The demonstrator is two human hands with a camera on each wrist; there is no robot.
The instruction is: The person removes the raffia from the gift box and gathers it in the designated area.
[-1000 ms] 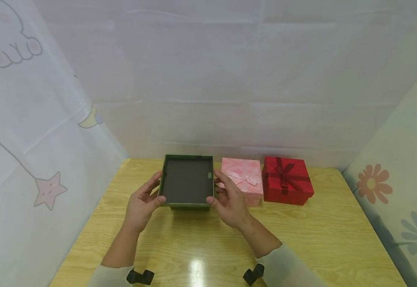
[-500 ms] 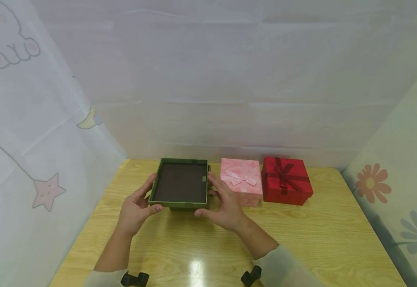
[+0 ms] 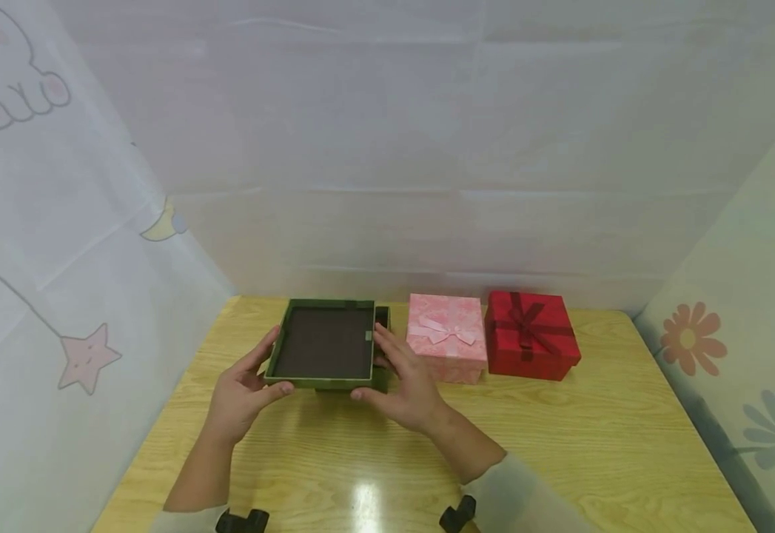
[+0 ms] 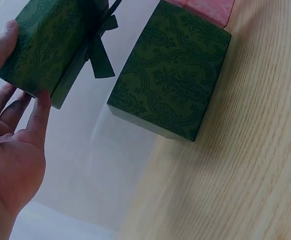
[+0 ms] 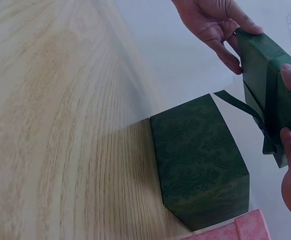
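A dark green patterned gift-box lid (image 3: 323, 344) is held up with its dark brown inside facing upward. My left hand (image 3: 237, 400) grips its left side, thumb at the near left corner and fingers against the side. On the other side my right hand (image 3: 408, 386) holds it, thumb at the near edge and fingers along the right wall. From the lid's underside hangs a dark green ribbon bow (image 4: 100, 57). Apart from the lid, the green box base (image 4: 170, 70) stands on the table; in the head view the lid covers most of it.
Right of the green base stands a pink gift box (image 3: 447, 333) with a bow. Beside that is a red gift box (image 3: 534, 333) with a dark red ribbon. The wooden table (image 3: 560, 451) has pale printed cloth (image 3: 387, 148) at its back and sides.
Both hands have carried the lid leftward and slightly toward me. More of the green base's right side now shows. The pink and red boxes have stayed put.
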